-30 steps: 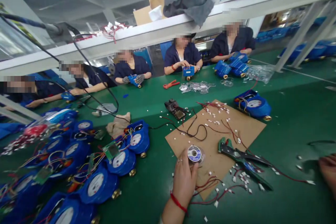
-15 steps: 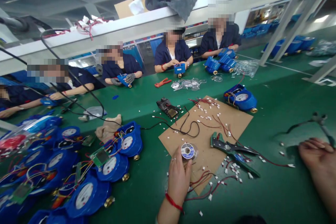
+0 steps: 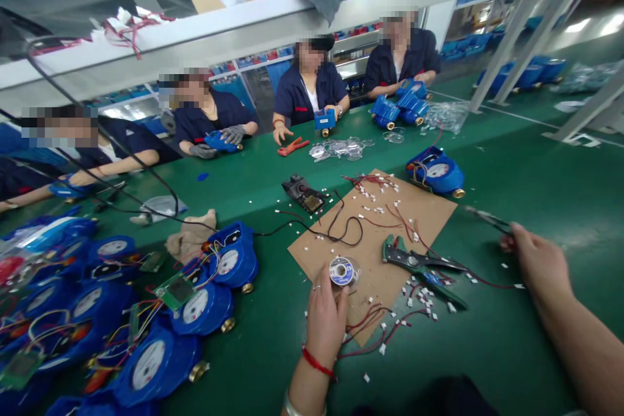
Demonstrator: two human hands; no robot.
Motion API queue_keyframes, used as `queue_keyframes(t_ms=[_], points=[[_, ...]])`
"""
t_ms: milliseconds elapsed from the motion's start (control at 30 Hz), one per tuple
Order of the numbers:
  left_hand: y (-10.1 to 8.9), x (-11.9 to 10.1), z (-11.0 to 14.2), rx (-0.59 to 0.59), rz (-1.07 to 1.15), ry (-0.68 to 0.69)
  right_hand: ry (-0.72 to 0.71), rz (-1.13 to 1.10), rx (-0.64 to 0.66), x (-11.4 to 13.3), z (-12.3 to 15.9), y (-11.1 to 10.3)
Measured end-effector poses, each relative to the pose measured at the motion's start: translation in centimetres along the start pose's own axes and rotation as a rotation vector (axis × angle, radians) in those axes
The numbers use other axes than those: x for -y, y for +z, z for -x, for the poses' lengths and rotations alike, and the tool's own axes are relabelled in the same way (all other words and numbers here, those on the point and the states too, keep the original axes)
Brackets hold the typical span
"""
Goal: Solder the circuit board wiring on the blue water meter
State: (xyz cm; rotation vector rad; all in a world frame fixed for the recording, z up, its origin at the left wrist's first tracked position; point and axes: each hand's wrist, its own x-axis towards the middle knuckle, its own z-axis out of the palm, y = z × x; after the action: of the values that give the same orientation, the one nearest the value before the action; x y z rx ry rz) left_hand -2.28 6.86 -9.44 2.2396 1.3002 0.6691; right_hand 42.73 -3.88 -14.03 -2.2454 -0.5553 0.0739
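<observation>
My left hand (image 3: 325,318) is closed around the side of a solder spool (image 3: 342,271) with a blue and white label. The spool rests at the lower left part of a brown cardboard sheet (image 3: 302,248). To the right, my right hand (image 3: 539,263) grips a slim dark tool (image 3: 489,218) that points left, toward the cardboard's right corner; it is blurred and its exact kind is unclear. Between my hands lie green-handled wire strippers (image 3: 422,263), red-black wires (image 3: 365,320) and several small white connectors (image 3: 424,299).
Blue water meters (image 3: 199,305) with open wiring crowd the left side. Another blue meter (image 3: 439,172) sits beyond the cardboard, near a black device (image 3: 303,194) with a cable. Co-workers (image 3: 312,88) sit across the green table (image 3: 526,172). A shelf beam (image 3: 273,19) crosses above.
My right hand has moved left and forward from the right edge, and the slim tool in it now points left. My left hand stays on the spool. One co-worker's hand has reached toward orange-handled pliers.
</observation>
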Motion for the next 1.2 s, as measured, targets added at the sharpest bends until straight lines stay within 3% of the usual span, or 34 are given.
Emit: queue_keyframes(t_ms=[100,233,367,433,533,600,700,800,967,1067,1200], points=[[0.0,0.0,-0.1,-0.016,0.037,-0.016,-0.069,0.101,0.102,1.1,0.3,0.0],[-1.0,-0.6,-0.2,-0.065,0.051,-0.050,-0.225,0.163,0.037,2.9,0.5,-0.5],[-3.5,-1.4,0.5,-0.097,0.016,-0.028,-0.471,0.180,0.010,6.7,3.0,-1.2],[-4.6,-1.4,1.4,-0.063,-0.007,0.011,-0.669,0.153,0.200,8.8,5.4,-1.2],[-5.3,-1.2,3.7,0.093,-0.033,0.025,-0.900,0.159,0.519,10.6,9.4,-0.2],[-5.0,-1.1,5.2,0.199,-0.051,0.036,-0.966,0.220,0.564,10.6,11.7,0.8],[-3.9,-1.2,6.6,0.246,-0.089,0.084,-0.980,0.286,0.489,9.3,13.4,2.2],[-3.0,-1.4,6.8,0.221,-0.145,0.105,-0.958,0.290,0.439,8.2,13.4,2.9],[-2.7,-1.5,6.1,0.187,-0.150,0.114,-0.940,0.240,0.418,8.4,12.8,1.7],[-3.6,-1.1,5.9,0.129,0.006,0.084,-0.903,0.209,0.344,8.2,12.3,-0.3],[-5.8,0.5,5.2,0.110,0.512,-0.219,-0.768,0.260,0.178,4.8,10.1,-2.7]])
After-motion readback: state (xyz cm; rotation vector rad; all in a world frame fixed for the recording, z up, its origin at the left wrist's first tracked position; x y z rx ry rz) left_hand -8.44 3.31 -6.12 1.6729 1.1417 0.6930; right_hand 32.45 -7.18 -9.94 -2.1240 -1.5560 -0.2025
